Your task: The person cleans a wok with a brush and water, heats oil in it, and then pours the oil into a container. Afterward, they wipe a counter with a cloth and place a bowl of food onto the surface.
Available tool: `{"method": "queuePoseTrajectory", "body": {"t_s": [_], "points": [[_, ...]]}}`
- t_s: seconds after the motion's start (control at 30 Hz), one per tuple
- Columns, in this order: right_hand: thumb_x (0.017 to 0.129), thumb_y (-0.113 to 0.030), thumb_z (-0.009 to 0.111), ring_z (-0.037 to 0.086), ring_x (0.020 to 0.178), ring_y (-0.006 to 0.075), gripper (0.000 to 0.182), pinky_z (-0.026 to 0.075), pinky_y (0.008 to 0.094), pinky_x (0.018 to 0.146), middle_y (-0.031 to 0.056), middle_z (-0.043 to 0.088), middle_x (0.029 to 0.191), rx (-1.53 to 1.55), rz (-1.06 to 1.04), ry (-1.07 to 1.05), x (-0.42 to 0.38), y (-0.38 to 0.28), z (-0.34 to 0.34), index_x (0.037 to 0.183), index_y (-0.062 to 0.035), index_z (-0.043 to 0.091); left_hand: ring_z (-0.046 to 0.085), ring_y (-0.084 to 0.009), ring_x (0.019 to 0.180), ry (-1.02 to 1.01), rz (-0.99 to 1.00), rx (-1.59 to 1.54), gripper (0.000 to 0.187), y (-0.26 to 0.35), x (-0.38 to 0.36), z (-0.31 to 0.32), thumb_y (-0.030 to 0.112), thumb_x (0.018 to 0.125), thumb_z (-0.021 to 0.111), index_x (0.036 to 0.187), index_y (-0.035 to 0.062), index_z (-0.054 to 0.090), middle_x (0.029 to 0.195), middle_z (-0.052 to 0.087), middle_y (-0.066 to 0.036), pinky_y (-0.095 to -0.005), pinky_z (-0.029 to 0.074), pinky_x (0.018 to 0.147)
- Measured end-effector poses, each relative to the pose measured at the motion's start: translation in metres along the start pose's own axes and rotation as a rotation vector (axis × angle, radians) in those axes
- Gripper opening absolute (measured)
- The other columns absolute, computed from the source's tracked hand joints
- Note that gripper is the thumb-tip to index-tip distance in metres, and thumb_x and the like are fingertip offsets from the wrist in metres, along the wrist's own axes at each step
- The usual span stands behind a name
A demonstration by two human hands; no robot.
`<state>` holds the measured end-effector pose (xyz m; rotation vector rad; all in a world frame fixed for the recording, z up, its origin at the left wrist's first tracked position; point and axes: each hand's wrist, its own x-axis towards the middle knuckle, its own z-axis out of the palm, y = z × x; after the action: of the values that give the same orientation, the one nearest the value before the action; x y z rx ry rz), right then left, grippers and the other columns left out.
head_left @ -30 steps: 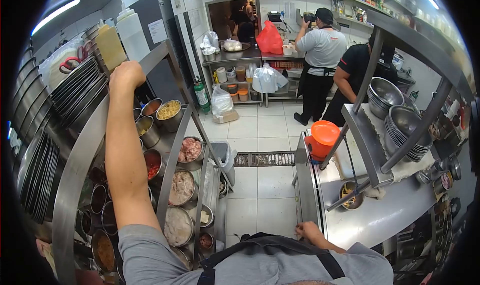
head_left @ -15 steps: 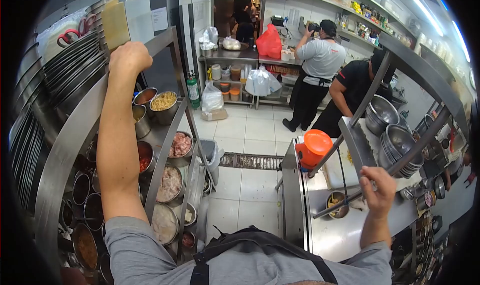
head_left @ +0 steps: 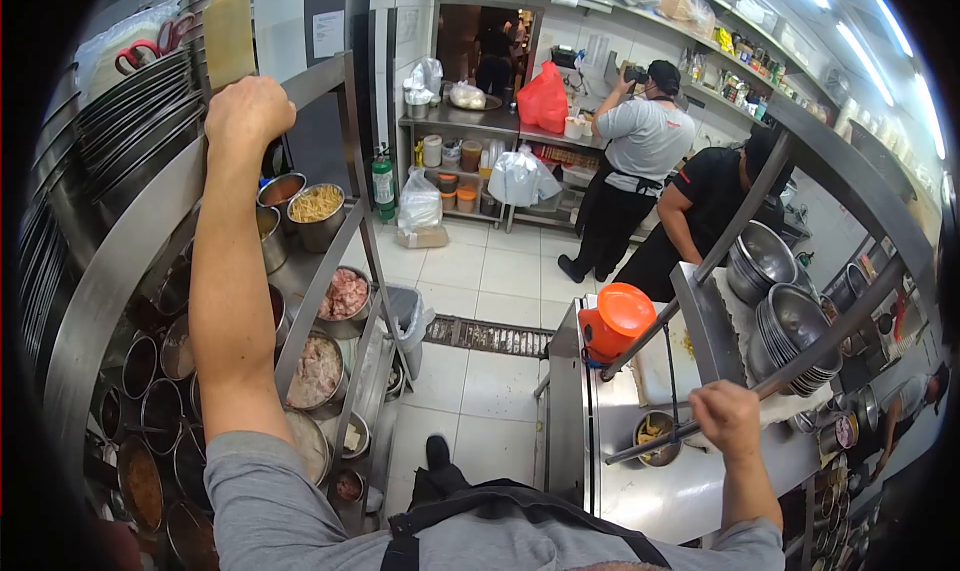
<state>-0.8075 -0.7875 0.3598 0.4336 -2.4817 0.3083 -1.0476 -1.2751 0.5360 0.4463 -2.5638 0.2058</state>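
Note:
My left hand (head_left: pixel 250 111) is closed over the top edge of a metal shelf (head_left: pixel 130 236). Squeeze bottles, one yellowish (head_left: pixel 229 36) and one pale (head_left: pixel 279 28), stand just beyond it, with stacked dark plates (head_left: pixel 140 121) alongside. Red-handled scissors (head_left: pixel 160 46) lie on the stack. Over on the other side, my right hand (head_left: pixel 726 418) is curled round the lower metal rail (head_left: pixel 800 371) of a rack; its fingertips are partly hidden. A small bowl of yellow pieces (head_left: pixel 657 437) sits below the rail, left of that hand.
Metal pots of food, including yellow strips (head_left: pixel 316 204) and raw meat (head_left: pixel 343 293), fill the left shelves. An orange container (head_left: pixel 617 323) and stacked steel bowls (head_left: pixel 795 339) are to the right. Two people stand farther ahead. A floor drain grate (head_left: pixel 490 337) crosses the tiles.
My right hand has gone from loosely open by the rail to closed around it, slightly lower in view. My left hand keeps its hold. My foot now shows below as the view shifts.

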Motion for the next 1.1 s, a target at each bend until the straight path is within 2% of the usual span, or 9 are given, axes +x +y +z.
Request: {"method": "queuePoseTrajectory", "body": {"t_s": [0.1, 0.23, 0.3, 0.4, 0.57, 0.73, 1.1], "points": [[0.070, 0.000, 0.069, 0.056, 0.049, 0.0210, 0.006, 0.044, 0.0307, 0.047, 0.0074, 0.059, 0.062, 0.054, 0.032, 0.048, -0.001, 0.004, 0.004, 0.072, -0.0035, 0.064, 0.062, -0.0320, 0.097, 0.015, 0.009, 0.027, 0.035, 0.001, 0.002, 0.000, 0.026, 0.079, 0.053, 0.101, 0.0026, 0.066, 0.103, 0.064, -0.018, -0.0398, 0.048, 0.085], [0.069, -0.002, 0.070, 0.051, 0.044, 0.0202, 0.007, 0.040, 0.0310, 0.043, 0.0060, 0.052, 0.055, -0.010, 0.045, -0.035, -0.003, 0.006, 0.003, 0.070, -0.0033, 0.063, 0.061, -0.0329, 0.098, 0.048, -0.016, 0.067, 0.035, 0.002, 0.008, 0.007, 0.029, 0.080, 0.053, 0.100, 0.0026, 0.066, 0.104, 0.064, -0.018, -0.0410, 0.048, 0.085], [0.068, -0.002, 0.070, 0.046, 0.041, 0.0194, 0.008, 0.036, 0.0307, 0.041, 0.0046, 0.046, 0.049, 0.002, 0.041, 0.041, -0.005, 0.006, 0.005, 0.066, -0.0032, 0.062, 0.061, -0.0331, 0.098, 0.060, -0.012, 0.071, 0.035, 0.002, 0.010, 0.009, 0.030, 0.080, 0.054, 0.099, 0.0024, 0.066, 0.104, 0.064, -0.018, -0.0413, 0.048, 0.084], [0.067, -0.002, 0.071, 0.045, 0.040, 0.0192, 0.014, 0.034, 0.0304, 0.041, 0.0046, 0.044, 0.047, 0.024, 0.050, 0.053, -0.007, 0.008, 0.005, 0.060, -0.0032, 0.059, 0.061, -0.0339, 0.096, 0.096, -0.007, 0.082, 0.035, 0.002, 0.011, 0.018, 0.031, 0.082, 0.055, 0.098, 0.0021, 0.066, 0.102, 0.065, -0.018, -0.0419, 0.049, 0.083], [0.067, -0.002, 0.070, 0.043, 0.038, 0.0195, 0.022, 0.032, 0.0307, 0.040, 0.0051, 0.043, 0.047, 0.037, 0.013, 0.036, -0.008, 0.012, 0.007, 0.054, -0.0033, 0.053, 0.062, -0.0334, 0.094, 0.090, 0.028, 0.135, 0.034, 0.002, 0.010, 0.016, 0.029, 0.083, 0.055, 0.099, 0.0020, 0.065, 0.101, 0.065, -0.017, -0.0415, 0.050, 0.081], [0.067, -0.001, 0.070, 0.041, 0.037, 0.0204, 0.026, 0.030, 0.0304, 0.039, 0.0055, 0.041, 0.045, 0.037, 0.071, 0.174, -0.012, 0.010, 0.010, 0.052, -0.0035, 0.049, 0.063, -0.0333, 0.094, 0.075, 0.025, 0.122, 0.034, 0.001, 0.011, 0.017, 0.030, 0.083, 0.055, 0.099, 0.0022, 0.065, 0.100, 0.065, -0.017, -0.0414, 0.050, 0.081], [0.068, -0.003, 0.070, 0.039, 0.036, 0.0207, 0.031, 0.029, 0.0308, 0.039, 0.0063, 0.039, 0.044, 0.063, 0.119, 0.151, -0.014, 0.009, 0.013, 0.050, -0.0040, 0.045, 0.063, -0.0327, 0.093, 0.109, 0.011, 0.076, 0.034, 0.002, 0.010, 0.017, 0.031, 0.083, 0.055, 0.096, 0.0022, 0.067, 0.098, 0.066, -0.017, -0.0409, 0.050, 0.080]]}}
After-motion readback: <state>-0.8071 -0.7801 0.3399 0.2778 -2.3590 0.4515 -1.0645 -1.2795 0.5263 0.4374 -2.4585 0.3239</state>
